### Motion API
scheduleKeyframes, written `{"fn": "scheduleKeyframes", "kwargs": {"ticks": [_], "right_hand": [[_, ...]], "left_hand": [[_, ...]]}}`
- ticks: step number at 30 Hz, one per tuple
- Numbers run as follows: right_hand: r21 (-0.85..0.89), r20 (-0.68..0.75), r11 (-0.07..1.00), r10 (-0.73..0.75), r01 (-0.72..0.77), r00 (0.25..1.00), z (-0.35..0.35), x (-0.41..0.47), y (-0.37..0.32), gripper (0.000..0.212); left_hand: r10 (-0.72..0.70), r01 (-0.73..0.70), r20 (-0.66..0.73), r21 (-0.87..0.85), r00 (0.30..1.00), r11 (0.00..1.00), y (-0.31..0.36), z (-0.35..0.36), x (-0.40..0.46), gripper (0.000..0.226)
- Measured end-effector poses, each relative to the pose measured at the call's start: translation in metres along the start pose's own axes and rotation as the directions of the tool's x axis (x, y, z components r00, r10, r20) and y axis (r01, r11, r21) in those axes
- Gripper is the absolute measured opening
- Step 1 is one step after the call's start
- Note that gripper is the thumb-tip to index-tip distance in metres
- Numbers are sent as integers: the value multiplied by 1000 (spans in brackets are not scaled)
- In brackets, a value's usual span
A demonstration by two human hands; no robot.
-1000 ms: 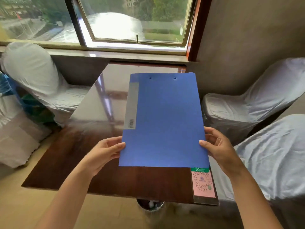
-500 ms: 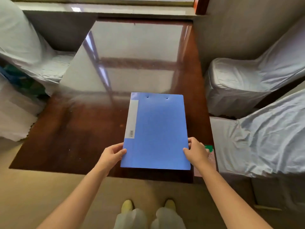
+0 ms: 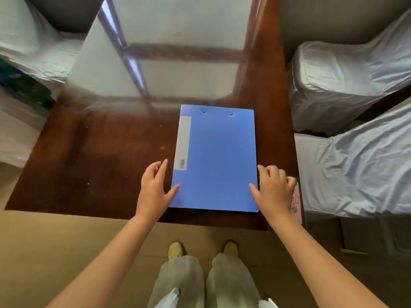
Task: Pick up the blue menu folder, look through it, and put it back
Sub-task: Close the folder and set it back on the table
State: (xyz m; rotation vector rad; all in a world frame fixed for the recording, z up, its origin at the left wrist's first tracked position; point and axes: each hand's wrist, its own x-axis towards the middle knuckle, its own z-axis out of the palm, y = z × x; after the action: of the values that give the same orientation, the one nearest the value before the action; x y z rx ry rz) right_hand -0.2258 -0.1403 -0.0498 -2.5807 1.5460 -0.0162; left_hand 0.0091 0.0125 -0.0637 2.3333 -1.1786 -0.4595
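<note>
The blue menu folder (image 3: 216,158) lies flat and closed on the dark wooden table (image 3: 93,156), near its front right corner, with a grey label strip along its left side. My left hand (image 3: 154,190) rests beside the folder's lower left edge, fingers spread, thumb touching the edge. My right hand (image 3: 272,190) sits at the lower right edge, fingers apart, thumb against the cover. Neither hand grips the folder.
A pink card with a green top (image 3: 297,201) lies at the table's right edge, partly under my right hand. Chairs in white covers stand to the right (image 3: 347,85) and left (image 3: 29,47). My legs and shoes (image 3: 175,251) are below the table's front edge.
The folder went from held up in both hands down onto the table. Both hands have let go and now lie open at its sides. The view tilted downward.
</note>
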Motion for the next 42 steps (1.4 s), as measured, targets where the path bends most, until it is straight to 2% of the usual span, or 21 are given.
{"fn": "scheduleKeyframes", "kwargs": {"ticks": [1, 3, 5, 7, 9, 14, 18, 30, 42], "right_hand": [[8, -18, 992, -123, 123, 992, 1, -8, -1, 60], [3, 114, 943, -332, 334, 936, 7, -25, -2, 75], [-10, 287, 907, -400, 420, 870, 16, -38, 1, 85], [-21, 345, 903, -396, 429, 851, 24, -45, 8, 88], [-19, 336, 904, -397, 427, 854, 26, -51, 14, 86], [8, 285, 896, -427, 443, 858, 24, -56, 22, 76], [3, 198, 895, -437, 446, 877, 19, -61, 29, 73], [-7, 54, 867, -498, 499, 866, 27, -69, 38, 55], [17, 6, 840, -542, 542, 840, 29, -69, 50, 46]], "left_hand": [[153, -153, 8, 78, 988, 985, 3, -1, -6, 82], [371, -413, 199, 247, 907, 877, 8, 4, -19, 92], [373, -507, 384, 349, 844, 788, 11, 14, -32, 97], [299, -481, 446, 380, 844, 790, 8, 24, -37, 97], [279, -466, 449, 386, 849, 796, 9, 27, -38, 94], [390, -530, 381, 406, 839, 744, 13, 23, -44, 86], [449, -543, 311, 390, 838, 744, 10, 25, -48, 73], [502, -582, 296, 375, 813, 721, 3, 30, -52, 54], [512, -581, 279, 319, 812, 748, 1, 33, -54, 54]]}}
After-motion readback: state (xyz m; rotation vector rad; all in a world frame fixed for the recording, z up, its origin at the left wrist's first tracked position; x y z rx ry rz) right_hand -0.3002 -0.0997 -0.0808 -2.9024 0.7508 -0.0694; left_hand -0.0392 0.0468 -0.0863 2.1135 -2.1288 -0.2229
